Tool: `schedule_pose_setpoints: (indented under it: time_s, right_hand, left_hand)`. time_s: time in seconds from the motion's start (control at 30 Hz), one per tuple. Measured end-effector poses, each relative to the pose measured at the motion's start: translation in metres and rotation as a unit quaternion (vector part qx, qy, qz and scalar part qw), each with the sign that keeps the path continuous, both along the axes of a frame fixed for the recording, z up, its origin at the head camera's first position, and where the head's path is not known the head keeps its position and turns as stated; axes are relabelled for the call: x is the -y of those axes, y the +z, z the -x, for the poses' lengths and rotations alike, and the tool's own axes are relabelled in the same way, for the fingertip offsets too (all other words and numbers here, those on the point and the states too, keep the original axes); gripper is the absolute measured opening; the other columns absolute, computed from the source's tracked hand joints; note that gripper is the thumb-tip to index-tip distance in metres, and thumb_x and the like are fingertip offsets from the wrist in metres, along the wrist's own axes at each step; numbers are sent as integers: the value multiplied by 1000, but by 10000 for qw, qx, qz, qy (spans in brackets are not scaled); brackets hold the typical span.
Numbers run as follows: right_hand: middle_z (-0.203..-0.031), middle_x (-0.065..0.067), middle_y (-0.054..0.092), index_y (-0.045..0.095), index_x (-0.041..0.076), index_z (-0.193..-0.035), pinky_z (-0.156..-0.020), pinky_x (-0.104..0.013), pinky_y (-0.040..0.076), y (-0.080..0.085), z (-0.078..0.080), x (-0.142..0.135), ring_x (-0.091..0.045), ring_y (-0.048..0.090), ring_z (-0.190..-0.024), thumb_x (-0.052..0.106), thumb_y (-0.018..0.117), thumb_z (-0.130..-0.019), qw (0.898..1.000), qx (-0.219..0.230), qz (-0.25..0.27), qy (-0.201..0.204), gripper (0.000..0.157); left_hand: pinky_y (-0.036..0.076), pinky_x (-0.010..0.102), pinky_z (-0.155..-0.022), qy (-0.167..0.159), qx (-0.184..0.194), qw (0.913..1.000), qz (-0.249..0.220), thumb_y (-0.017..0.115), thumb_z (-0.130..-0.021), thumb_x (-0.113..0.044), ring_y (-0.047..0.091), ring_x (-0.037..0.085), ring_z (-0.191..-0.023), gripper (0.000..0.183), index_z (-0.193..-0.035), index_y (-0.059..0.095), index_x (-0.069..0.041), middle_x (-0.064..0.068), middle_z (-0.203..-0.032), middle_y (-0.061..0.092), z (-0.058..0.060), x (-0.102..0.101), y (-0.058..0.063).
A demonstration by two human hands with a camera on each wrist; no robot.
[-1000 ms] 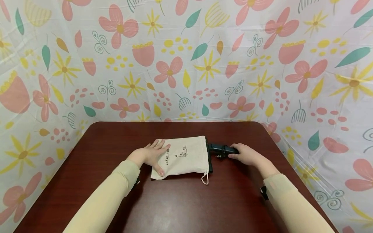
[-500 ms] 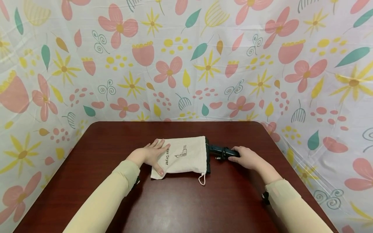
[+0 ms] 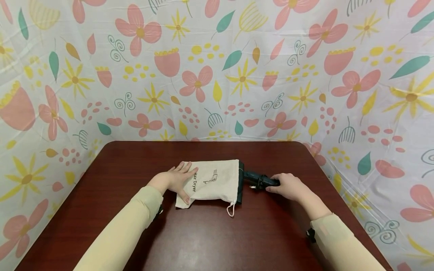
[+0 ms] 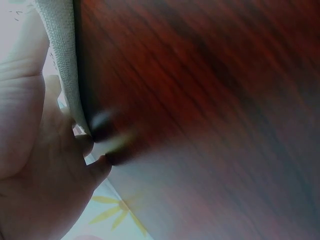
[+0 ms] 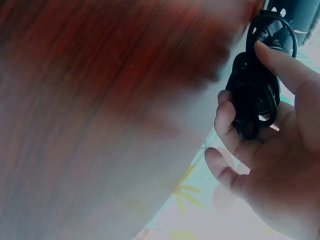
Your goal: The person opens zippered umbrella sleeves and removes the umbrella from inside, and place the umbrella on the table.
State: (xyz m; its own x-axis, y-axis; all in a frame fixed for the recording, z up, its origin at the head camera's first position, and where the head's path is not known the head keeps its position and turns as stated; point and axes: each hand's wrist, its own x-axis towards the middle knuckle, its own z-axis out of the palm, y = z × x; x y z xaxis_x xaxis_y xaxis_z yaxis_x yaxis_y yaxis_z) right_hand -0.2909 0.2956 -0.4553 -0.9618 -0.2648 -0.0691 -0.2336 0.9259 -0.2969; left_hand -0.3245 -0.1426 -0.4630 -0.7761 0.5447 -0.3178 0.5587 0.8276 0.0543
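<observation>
A cream drawstring bag (image 3: 217, 184), printed "Hair Dryer" with a dryer drawing, lies flat on the brown table (image 3: 217, 237). My left hand (image 3: 176, 179) rests across its left end, fingers spread and thumb on the cloth; the left wrist view shows the bag's edge (image 4: 62, 55) beside the thumb. From the mouth at the right sticks a dark hair dryer (image 3: 252, 175), its remaining part hidden inside. My right hand (image 3: 287, 185) grips the dryer's handle end, where a black cord (image 5: 255, 95) is bundled. A small plug (image 3: 252, 186) shows near the cord.
A white drawstring loop (image 3: 231, 209) hangs from the bag's near corner onto the table. A dark strip (image 3: 240, 184) lines the bag's mouth. Behind the table and at its sides hangs a flowered curtain (image 3: 217, 75).
My right hand and the handle end have moved slightly toward me. The bag's mouth and its loop have shifted a little to the left. My left hand has stayed in place.
</observation>
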Motion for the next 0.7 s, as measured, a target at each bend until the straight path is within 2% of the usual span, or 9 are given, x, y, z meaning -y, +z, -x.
schedule_pose_setpoints:
  time_s: [0.1,0.3,0.7]
  right_hand:
    - [-92,3,58,60,16,-111,-57,-32,38,0,1,-2,-13,48,-66,54,63,-71,10000,14,-50,-1,55]
    - [-99,4,57,58,21,-113,-65,-35,40,0,14,-8,-13,49,-77,50,61,-75,9995,61,41,297,48]
    - [-107,3,54,56,27,-112,-78,-40,38,5,42,-18,-18,47,-97,40,62,-79,9956,694,377,507,36]
  left_hand:
    - [9,50,-100,5,14,10000,-15,55,-38,-82,-15,30,-128,132,-142,-3,-26,7,-144,-13,-1,0,1]
    - [10,50,-100,45,-17,10000,14,54,-37,-83,-15,29,-128,132,-142,-4,-26,5,-143,-15,0,0,-1]
    - [10,52,-99,26,-85,9999,72,53,-36,-84,-14,30,-128,133,-142,-2,-25,6,-144,-13,1,-2,-1]
